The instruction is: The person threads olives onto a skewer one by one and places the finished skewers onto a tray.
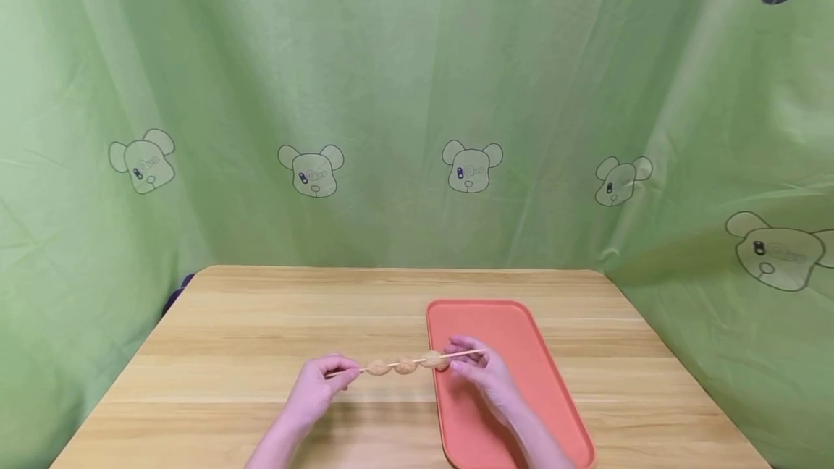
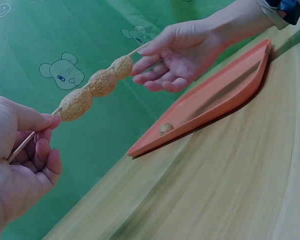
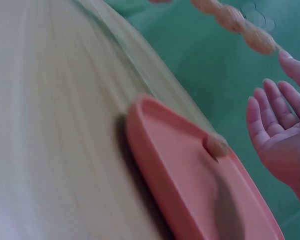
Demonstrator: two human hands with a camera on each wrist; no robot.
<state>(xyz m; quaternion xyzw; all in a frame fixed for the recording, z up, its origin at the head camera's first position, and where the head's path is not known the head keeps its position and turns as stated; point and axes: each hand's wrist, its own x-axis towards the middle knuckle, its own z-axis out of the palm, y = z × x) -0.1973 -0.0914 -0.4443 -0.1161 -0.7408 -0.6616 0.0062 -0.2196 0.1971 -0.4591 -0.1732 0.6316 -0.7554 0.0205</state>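
Note:
Three wrinkled, light-brown balls are threaded in a row on a thin wooden skewer [image 1: 469,353]; the middle ball [image 2: 102,82] touches both neighbours in the left wrist view. My left hand [image 1: 323,383] pinches the skewer's left end between thumb and fingers, beside the largest-looking ball [image 2: 76,105]. My right hand [image 1: 483,373] is at the skewer's other end, its thumb by the stick and its fingers [image 3: 269,107] loosely extended. Whether it bears any of the skewer's weight is unclear. Beneath, another brown ball [image 3: 217,145] lies in a red-orange tray [image 1: 515,396].
The tray lies lengthwise on the right half of a wooden table [image 1: 293,310]. Green curtains [image 1: 391,223] with bear-head prints hang behind the table and along both sides. Skewer and hands are raised above the tabletop.

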